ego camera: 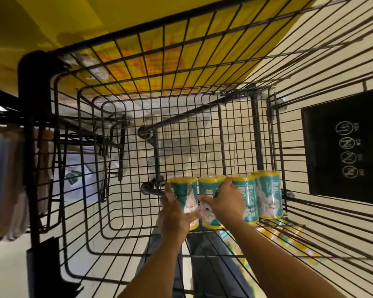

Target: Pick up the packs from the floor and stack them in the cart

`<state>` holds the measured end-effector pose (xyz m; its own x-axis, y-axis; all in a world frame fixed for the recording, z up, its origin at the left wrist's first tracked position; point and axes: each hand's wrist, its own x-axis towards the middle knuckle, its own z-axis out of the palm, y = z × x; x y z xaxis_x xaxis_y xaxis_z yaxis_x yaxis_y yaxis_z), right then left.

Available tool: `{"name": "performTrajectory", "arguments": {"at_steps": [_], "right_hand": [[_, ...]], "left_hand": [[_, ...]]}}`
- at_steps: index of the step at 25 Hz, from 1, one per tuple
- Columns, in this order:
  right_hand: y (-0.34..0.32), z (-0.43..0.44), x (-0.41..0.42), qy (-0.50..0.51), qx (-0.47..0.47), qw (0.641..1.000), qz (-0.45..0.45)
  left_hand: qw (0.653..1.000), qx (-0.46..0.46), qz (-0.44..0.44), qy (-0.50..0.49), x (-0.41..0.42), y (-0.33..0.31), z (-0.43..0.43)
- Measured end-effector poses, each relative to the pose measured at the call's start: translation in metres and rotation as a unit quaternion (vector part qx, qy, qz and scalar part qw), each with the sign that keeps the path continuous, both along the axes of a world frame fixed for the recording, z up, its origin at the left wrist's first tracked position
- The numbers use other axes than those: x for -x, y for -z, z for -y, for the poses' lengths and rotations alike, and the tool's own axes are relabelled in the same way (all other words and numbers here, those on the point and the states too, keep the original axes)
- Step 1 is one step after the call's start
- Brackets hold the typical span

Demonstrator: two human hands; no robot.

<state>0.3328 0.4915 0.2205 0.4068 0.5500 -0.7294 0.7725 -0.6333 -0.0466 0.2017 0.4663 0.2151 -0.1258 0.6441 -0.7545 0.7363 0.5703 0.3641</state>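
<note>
Left hand (174, 214) fingers wrapped round the leftmost pack (186, 190), right hand (226, 203) curled over the third pack (247, 196), thumb across the second pack (209, 187), fourth pack (269, 194) alongside, all in one row low inside the wire cart (125, 211), black sign (342, 147) on its right side.

Left hand (174, 214) and right hand (226, 203) grip teal-yellow packs (268, 194) lined side by side in a row inside black wire cart (202, 61).
</note>
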Motion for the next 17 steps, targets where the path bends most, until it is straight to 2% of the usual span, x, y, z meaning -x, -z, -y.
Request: {"name": "performTrajectory", "arguments": {"at_steps": [10,14,17], "right_hand": [[0.002,-0.002,0.001,0.008,0.003,1.000,0.001],[-0.009,-0.005,0.000,0.022,-0.005,0.999,-0.036],[-0.033,-0.014,-0.008,-0.020,-0.032,0.998,-0.054]], "left_hand": [[0.999,-0.025,0.012,-0.025,0.000,0.005,0.000],[0.998,-0.003,0.061,-0.005,0.008,0.000,-0.007],[0.997,-0.018,0.037,0.066,0.013,-0.023,-0.025]]}}
